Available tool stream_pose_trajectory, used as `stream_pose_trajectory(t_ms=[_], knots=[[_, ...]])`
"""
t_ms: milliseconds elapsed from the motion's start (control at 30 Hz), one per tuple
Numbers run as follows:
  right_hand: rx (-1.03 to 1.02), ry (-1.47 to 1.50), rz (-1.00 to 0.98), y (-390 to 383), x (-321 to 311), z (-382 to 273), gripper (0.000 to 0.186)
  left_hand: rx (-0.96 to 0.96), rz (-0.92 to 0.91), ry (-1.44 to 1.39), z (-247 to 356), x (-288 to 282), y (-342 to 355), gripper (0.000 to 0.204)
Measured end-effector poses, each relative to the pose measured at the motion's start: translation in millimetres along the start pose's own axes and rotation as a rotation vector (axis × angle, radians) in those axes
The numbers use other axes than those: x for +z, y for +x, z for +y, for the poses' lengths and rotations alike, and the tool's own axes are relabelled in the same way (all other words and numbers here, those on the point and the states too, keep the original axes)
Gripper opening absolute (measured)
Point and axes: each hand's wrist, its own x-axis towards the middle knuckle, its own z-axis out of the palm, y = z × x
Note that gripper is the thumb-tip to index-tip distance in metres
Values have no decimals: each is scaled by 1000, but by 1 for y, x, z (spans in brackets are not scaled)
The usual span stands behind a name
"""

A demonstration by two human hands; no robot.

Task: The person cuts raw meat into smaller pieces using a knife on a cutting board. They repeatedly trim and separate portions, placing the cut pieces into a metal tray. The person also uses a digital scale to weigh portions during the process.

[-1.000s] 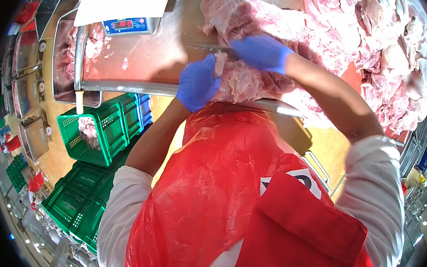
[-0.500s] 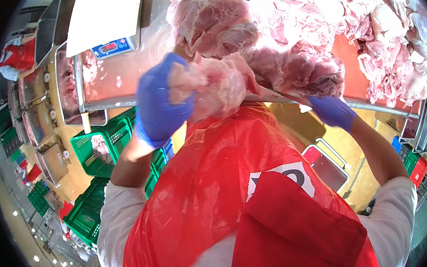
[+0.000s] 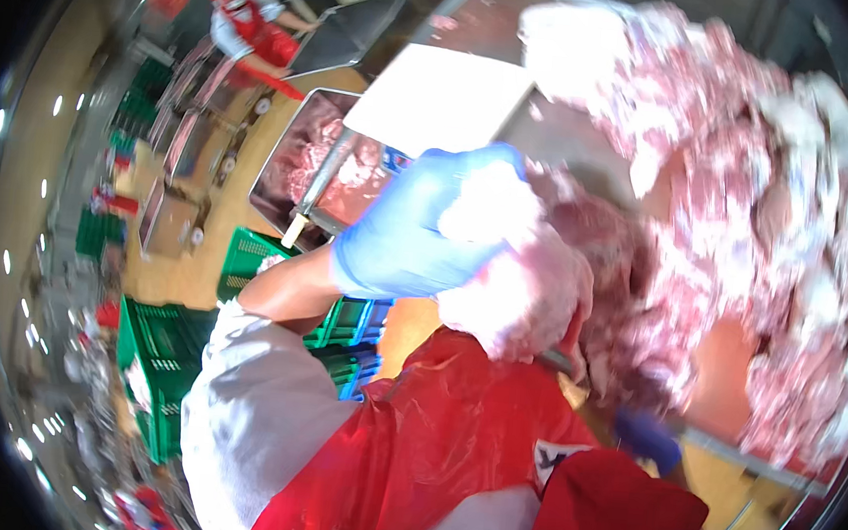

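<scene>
Meat chunk (image 3: 516, 297), just one, sits clenched in the left hand (image 3: 412, 229) by the steel table (image 3: 578, 146)! Right hand (image 3: 647, 440) blurs, grip impossible to tell; one white board (image 3: 437, 102), one co-worker (image 3: 251, 30) across the room.

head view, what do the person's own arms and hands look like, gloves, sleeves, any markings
The left hand wears a bright blue glove reaching to the wrist; above it the forearm is bare up to a loose, wrinkled white sleeve. The right hand is blurred, in a darker violet-blue glove. No markings can be made out on either.
</scene>
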Motion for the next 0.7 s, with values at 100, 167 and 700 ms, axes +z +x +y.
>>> stream_pose_trajectory(t_ms=[100, 167, 700], knots=[[146, 338, 7, -37, -8, 8, 20, 53, 89, 133, 5, -14, 1, 23], [203, 598, 39, -41, -3, 3, 20, 254, 225, -152, -13, -20, 0, 29], [277, 975, 850, 62, 95, -80, 8, 531, 524, 1385, -252, -456, 209, 24]])
